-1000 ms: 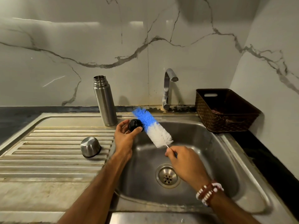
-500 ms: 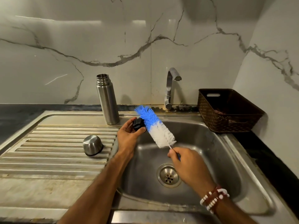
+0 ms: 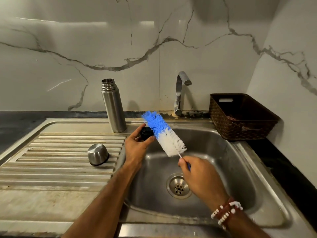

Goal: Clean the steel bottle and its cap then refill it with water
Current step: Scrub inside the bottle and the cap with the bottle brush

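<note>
The open steel bottle [image 3: 113, 107] stands upright at the back of the drainboard, left of the sink basin. Its steel cup lid [image 3: 98, 156] lies upside down on the ribbed drainboard. My left hand [image 3: 136, 148] grips a small black stopper cap [image 3: 145, 133] over the basin's left rim. My right hand [image 3: 197, 176] holds the thin handle of a blue and white bottle brush [image 3: 164, 133]. The brush bristles lie against the black cap and hide its right side.
The tap [image 3: 180, 93] stands behind the steel sink basin [image 3: 228, 162], with no water running. A drain [image 3: 178, 186] sits in the basin floor. A brown woven basket [image 3: 240, 115] stands at the back right by the wall. The ribbed drainboard [image 3: 51, 162] stretches left.
Both hands have kept the cap and brush together over the basin; the brush has slid slightly along the cap. The view has drifted a little.
</note>
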